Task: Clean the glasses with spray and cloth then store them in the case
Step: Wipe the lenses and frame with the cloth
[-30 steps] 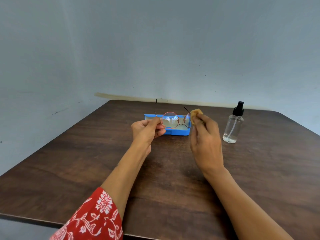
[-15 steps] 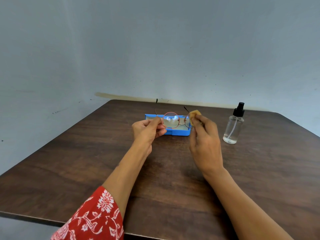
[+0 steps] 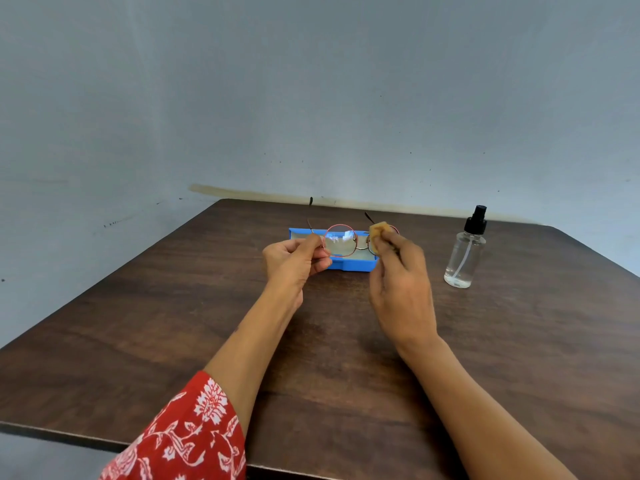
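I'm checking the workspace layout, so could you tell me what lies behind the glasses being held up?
Behind the glasses sits the open blue case on the table; its pale lining shows through the lens. The hands and cloth cover parts of it.

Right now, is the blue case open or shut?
Open. The blue case lies on the table with its pale inside showing and no lid over it, behind the glasses.

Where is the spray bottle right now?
In the head view the spray bottle stands upright on the right side of the table, just right of the right hand and the blue case, touched by neither hand.
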`<act>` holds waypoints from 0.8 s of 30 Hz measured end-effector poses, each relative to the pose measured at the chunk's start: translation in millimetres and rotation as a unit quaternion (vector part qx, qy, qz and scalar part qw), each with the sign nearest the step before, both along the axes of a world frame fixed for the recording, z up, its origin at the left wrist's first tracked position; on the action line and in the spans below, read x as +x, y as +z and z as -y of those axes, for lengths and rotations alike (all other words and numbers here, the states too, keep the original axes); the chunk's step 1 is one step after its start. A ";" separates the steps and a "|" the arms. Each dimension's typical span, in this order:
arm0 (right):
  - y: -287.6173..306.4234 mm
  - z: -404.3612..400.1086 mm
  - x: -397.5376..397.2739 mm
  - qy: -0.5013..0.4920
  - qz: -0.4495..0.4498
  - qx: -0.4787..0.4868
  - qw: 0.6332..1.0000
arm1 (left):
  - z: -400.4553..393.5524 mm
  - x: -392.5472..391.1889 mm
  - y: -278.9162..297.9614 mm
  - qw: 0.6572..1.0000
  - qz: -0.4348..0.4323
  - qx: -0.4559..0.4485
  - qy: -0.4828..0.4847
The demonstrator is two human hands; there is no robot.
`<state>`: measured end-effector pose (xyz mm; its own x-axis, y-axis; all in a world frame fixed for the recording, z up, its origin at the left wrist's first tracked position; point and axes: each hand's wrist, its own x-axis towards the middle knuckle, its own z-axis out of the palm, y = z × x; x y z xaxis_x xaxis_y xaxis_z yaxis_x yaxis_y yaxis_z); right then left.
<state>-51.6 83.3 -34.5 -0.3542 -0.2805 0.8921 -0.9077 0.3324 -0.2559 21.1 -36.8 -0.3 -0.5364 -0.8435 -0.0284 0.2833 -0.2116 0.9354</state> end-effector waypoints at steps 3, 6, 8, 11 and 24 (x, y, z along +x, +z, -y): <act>0.5 3.9 4.3 0.022 -0.015 0.027 0.999 | -0.2 1.2 1.2 1.000 -0.003 0.000 0.009; 2.4 -1.1 -0.6 0.007 0.017 -0.003 1.000 | -0.2 1.6 2.3 1.000 -0.005 0.001 0.008; 3.4 -6.6 -7.0 -0.018 0.046 -0.027 0.998 | -0.4 1.1 2.5 1.000 -0.004 0.000 0.005; 3.7 -9.6 -9.0 -0.033 0.067 -0.033 0.997 | -1.3 0.8 1.9 1.000 -0.003 -0.002 0.002; 4.3 -10.2 -10.1 -0.028 0.048 -0.031 0.998 | -1.5 1.2 1.5 1.000 0.004 -0.005 -0.001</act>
